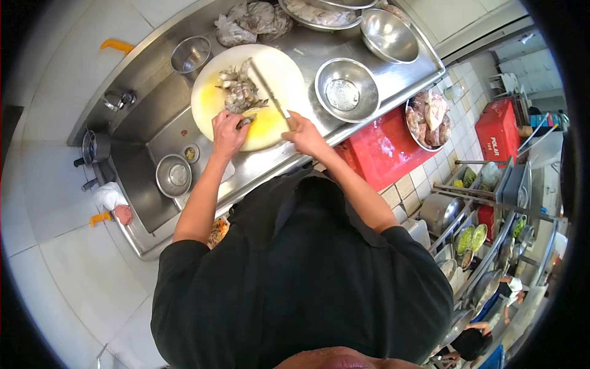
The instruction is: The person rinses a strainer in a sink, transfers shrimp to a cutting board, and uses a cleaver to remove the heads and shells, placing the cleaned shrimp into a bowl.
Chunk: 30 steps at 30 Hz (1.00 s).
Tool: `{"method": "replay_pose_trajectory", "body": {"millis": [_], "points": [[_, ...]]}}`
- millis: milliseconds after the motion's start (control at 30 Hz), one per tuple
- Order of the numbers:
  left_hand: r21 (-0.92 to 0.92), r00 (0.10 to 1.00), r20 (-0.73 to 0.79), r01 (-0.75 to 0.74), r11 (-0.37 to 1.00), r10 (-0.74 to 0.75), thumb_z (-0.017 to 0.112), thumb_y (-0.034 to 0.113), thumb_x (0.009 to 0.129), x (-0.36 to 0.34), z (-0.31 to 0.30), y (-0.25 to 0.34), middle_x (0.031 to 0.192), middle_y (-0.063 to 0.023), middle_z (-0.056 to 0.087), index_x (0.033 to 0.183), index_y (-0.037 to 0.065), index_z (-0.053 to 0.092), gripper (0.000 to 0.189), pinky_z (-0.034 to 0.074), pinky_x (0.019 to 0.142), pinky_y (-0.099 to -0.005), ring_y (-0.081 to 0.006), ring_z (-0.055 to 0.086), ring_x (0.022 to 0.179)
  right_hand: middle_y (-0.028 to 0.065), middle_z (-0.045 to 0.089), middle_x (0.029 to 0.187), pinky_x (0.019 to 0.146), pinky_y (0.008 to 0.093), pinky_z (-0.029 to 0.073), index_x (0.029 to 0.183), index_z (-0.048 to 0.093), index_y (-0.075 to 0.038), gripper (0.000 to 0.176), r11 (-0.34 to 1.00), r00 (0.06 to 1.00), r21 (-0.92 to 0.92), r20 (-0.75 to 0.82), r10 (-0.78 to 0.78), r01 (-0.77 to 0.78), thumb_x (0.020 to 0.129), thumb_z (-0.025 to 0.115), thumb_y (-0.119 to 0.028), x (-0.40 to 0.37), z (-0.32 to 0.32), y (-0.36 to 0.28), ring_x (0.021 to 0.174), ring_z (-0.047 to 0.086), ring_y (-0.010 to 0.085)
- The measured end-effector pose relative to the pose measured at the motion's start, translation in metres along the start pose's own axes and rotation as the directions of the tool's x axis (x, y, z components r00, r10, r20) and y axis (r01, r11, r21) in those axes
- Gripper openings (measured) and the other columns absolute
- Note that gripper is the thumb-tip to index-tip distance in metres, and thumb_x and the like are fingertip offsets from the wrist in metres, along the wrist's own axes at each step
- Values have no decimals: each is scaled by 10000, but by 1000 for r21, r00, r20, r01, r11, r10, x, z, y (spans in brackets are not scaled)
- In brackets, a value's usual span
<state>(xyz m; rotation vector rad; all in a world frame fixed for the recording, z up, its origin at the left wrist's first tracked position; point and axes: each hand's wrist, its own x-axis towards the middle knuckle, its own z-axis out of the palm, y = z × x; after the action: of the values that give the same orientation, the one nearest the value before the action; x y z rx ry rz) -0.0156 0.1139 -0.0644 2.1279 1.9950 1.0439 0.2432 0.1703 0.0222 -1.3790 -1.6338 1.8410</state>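
we are partway through a batch of grey shrimp, as far as we can judge. most of it lies in a heap (238, 92) on the round cutting board (283, 64), while our left hand (227, 136) pinches a single shrimp (246, 121) near the board's lower edge. our right hand (304, 134), apart from the left, is closed around the handle of the knife (268, 87), its blade reaching past the heap. we cannot tell whether any shrimp are cut, so the finished share stays unclear.

a large bowl (367, 92) sits right of the board; its shiny bottom shows, with no shrimp that we can make out. beyond, another bowl (306, 25) holds pale pieces, beside plastic bags (236, 32). in the sink (136, 184), a small cup (192, 153) has yellowish bits. raw meat (428, 117) fills a basin (410, 132) off to our right.
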Motion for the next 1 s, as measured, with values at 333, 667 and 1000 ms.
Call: {"method": "replay_pose_trajectory", "body": {"millis": [333, 667, 1000], "points": [[-170, 990, 110, -66, 983, 85, 805, 219, 804, 51, 63, 62, 1042, -112, 692, 1041, 56, 705, 305, 420, 973, -472, -321, 621, 1074, 18, 552, 690, 439, 289, 454, 1428, 577, -60, 481, 983, 984, 131, -109, 142, -128, 997, 672, -250, -47, -59, 47, 481, 534, 112], [-151, 980, 112, -148, 977, 166, 777, 157, 835, 54, 63, 69, 1022, -61, 704, 1062, 86, 701, 250, 420, 961, -435, -272, 641, 1014, 242, 713, 883, 711, 454, 557, 1344, 583, -27, 405, 964, 964, -129, -168, 208, -230, 1013, 581, -261, -55, -57, 19, 774, 727, 316], [-98, 984, 104, -137, 986, 147, 761, 131, 800, 57, 71, 75, 960, -98, 699, 1056, 60, 702, 273, 431, 919, -431, -296, 648, 941, 355, 671, 1023, 901, 587, 471, 1325, 607, -28, 420, 919, 980, -388, -197, -2, -76, 1085, 474, -346, -77, -44, 7, 1040, 634, 526]]}}
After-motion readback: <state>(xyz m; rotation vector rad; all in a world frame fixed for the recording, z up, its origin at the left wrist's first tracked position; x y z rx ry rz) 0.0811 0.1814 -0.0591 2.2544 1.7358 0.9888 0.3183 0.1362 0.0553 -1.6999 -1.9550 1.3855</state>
